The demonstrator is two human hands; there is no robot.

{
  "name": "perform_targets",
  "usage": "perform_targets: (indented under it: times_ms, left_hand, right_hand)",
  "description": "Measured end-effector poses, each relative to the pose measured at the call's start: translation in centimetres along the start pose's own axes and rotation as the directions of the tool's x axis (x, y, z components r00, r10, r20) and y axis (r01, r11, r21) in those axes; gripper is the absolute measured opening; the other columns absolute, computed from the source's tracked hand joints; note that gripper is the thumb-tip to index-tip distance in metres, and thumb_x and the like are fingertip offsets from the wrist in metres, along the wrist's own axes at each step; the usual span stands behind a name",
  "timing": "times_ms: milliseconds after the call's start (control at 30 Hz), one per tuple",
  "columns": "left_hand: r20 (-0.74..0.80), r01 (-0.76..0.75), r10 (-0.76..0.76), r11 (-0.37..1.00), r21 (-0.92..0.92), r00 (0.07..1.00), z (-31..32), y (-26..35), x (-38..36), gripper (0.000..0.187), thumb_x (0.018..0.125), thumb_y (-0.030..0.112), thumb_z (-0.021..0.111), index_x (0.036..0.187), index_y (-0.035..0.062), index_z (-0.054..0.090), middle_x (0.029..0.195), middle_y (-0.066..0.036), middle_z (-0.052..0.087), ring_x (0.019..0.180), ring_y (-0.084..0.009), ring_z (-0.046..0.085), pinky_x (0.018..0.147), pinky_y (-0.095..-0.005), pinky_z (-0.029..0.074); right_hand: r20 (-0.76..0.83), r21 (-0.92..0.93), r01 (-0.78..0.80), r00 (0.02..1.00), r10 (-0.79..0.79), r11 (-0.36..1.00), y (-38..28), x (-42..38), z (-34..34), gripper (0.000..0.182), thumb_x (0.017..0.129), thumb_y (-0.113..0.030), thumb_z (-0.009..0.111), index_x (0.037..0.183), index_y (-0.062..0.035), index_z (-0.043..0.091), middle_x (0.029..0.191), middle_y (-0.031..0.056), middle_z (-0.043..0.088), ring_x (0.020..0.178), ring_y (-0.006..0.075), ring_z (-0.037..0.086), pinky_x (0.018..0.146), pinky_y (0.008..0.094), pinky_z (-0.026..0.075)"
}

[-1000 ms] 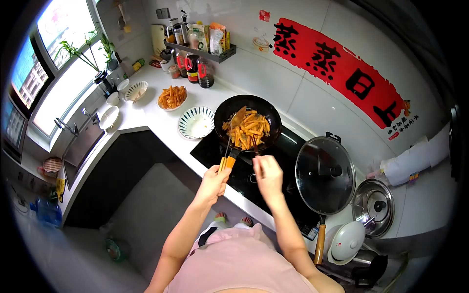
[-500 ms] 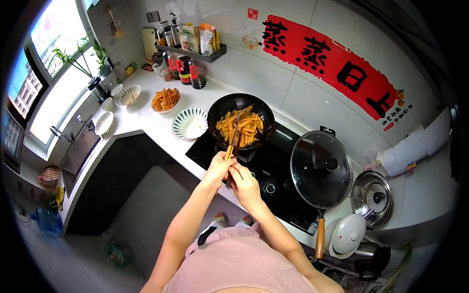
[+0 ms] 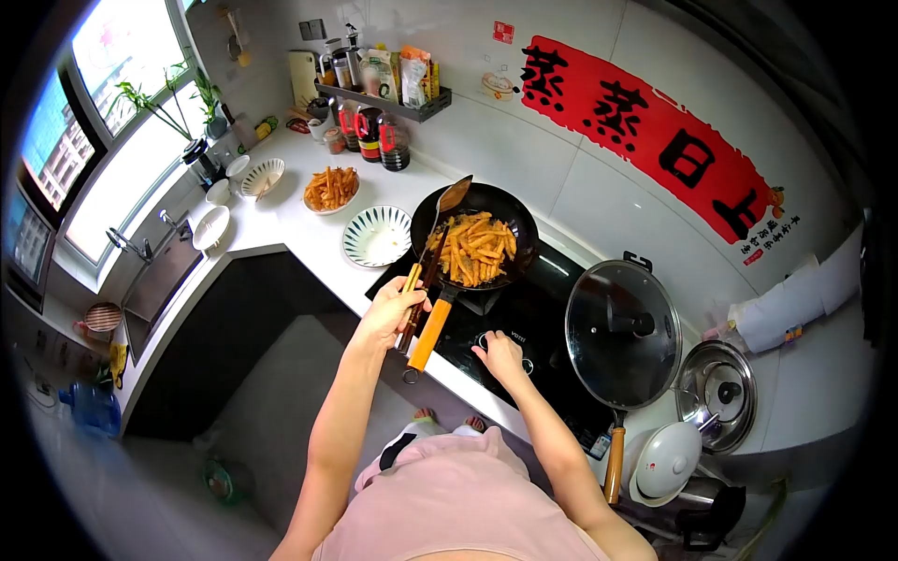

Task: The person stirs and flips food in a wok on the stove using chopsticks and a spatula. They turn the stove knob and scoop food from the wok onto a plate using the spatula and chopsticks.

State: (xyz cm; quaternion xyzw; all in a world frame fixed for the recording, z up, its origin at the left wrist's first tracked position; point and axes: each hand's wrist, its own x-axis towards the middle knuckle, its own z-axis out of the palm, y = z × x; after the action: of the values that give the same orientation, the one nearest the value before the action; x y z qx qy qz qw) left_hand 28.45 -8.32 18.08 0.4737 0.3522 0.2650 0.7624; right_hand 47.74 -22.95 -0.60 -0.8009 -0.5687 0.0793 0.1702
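Observation:
A black wok point(image 3: 529, 224) on the stove holds fried strips point(image 3: 479, 248), with its wooden handle point(image 3: 431, 332) pointing toward me. My left hand point(image 3: 395, 310) is closed around a spatula point(image 3: 456, 194) with a dark handle and a thin yellow-ended utensil. The spatula's head is raised at the wok's back left rim. Over the stove's front controls, my right hand point(image 3: 502, 355) has its fingers at a knob point(image 3: 484, 339), partly covering it.
Left of the wok is a striped plate point(image 3: 376, 237), with a bowl of fried strips point(image 3: 331, 190) behind it. A glass lid point(image 3: 608, 360) lies at the stove's right. Farther right are a steel lid point(image 3: 697, 397) and a white lidded pot point(image 3: 669, 458).
My right hand has left the utensils and moved right to the stove knob. My left hand has moved left, lifting the spatula's head from the strips to the rim.

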Motion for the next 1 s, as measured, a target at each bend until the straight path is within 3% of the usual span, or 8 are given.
perform_targets:
  times_ms: [100,200,500,633,700,767,833,1000]
  left_hand:
    - [-0.004,-0.005,0.005,1.0,0.001,1.0,-0.5,-0.4,0.1,0.023,0.086,0.008,0.057,0.106,0.002,0.049,0.074,-0.009,0.064,0.036,-0.0051,0.034,0.034,-0.0192,0.024]
    - [-0.016,0.0,0.0,1.0,0.002,1.0,-0.7,-0.5,-0.2,0.022,0.086,0.008,0.058,0.106,0.0022,0.049,0.074,-0.009,0.064,0.036,-0.0047,0.033,0.034,-0.0192,0.024]
    - [-0.008,0.027,-0.027,1.0,0.004,1.0,-0.4,-0.5,-0.4,0.022,0.086,0.007,0.058,0.105,0.0021,0.049,0.075,-0.01,0.065,0.036,-0.0049,0.033,0.035,-0.0187,0.024]
    - [0.006,0.028,-0.028,0.999,-0.03,1.0,-0.8,-1.4,0.1,0.022,0.087,0.008,0.058,0.106,0.0027,0.048,0.077,-0.011,0.065,0.033,-0.0044,0.031,0.031,-0.0183,0.022]
    - [0.036,0.05,-0.046,0.994,-0.095,0.998,-0.7,-1.1,-0.6,0.02,0.088,0.007,0.057,0.105,0.0027,0.048,0.079,-0.011,0.065,0.034,-0.004,0.033,0.031,-0.0177,0.023]
    - [0.075,0.113,-0.101,0.976,-0.184,0.992,0.1,-0.9,-0.7,0.02,0.089,0.007,0.056,0.106,0.0032,0.047,0.081,-0.012,0.065,0.035,-0.0036,0.032,0.031,-0.0182,0.022]
    - [0.112,0.144,-0.121,0.961,-0.234,0.986,1.0,-1.4,-0.4,0.016,0.09,0.007,0.056,0.103,0.004,0.047,0.081,-0.012,0.065,0.035,-0.0037,0.034,0.031,-0.018,0.023]
    - [0.15,0.249,-0.209,0.906,-0.343,0.966,2.6,-2.6,-0.2,0.008,0.089,0.009,0.06,0.094,0.009,0.054,0.069,0.0,0.056,0.037,-0.0034,0.038,0.031,-0.0172,0.027]
  right_hand:
    - [-0.023,-0.163,0.068,0.997,-0.073,0.984,-0.7,0.4,0.1,0.044,0.075,-0.04,0.073,0.094,-0.0039,0.057,0.084,0.0141,0.064,0.074,0.0299,0.067,0.062,0.0384,0.054]
    - [-0.026,-0.243,-0.045,0.999,0.039,0.969,-1.1,0.8,0.5,0.042,0.074,-0.041,0.074,0.087,-0.0046,0.058,0.083,0.0123,0.064,0.074,0.0271,0.067,0.062,0.0363,0.054]
    - [-0.035,-0.254,0.223,0.97,-0.239,0.941,1.1,1.2,2.2,0.025,0.076,-0.019,0.07,0.095,-0.0059,0.06,0.092,0.0128,0.059,0.086,0.03,0.061,0.071,0.037,0.053]
    - [-0.037,-0.259,0.178,0.98,-0.194,0.949,-0.7,0.2,-0.8,0.028,0.077,-0.019,0.071,0.098,-0.0052,0.059,0.09,0.0122,0.059,0.085,0.0283,0.061,0.07,0.0374,0.052]
    - [-0.366,0.118,0.256,0.909,-0.198,0.959,-5.0,-1.0,-6.7,0.033,0.076,-0.017,0.073,0.103,-0.0047,0.059,0.087,0.0118,0.059,0.08,0.0271,0.061,0.065,0.0369,0.052]
    - [-0.453,0.254,0.427,0.845,-0.283,0.868,-7.9,-1.3,-10.3,0.039,0.075,-0.02,0.076,0.108,-0.0056,0.06,0.089,0.0102,0.059,0.082,0.0262,0.06,0.062,0.035,0.051]
    - [-0.507,0.142,0.597,0.729,-0.46,0.789,-10.3,-0.9,-12.7,0.05,0.073,-0.017,0.075,0.119,-0.0065,0.057,0.098,0.0083,0.06,0.08,0.0236,0.06,0.061,0.0315,0.051]
    - [-0.569,-0.017,0.679,0.597,-0.565,0.734,-11.4,1.1,-12.6,0.05,0.069,-0.015,0.073,0.115,-0.0012,0.058,0.096,0.0128,0.059,0.077,0.0247,0.059,0.062,0.0301,0.051]
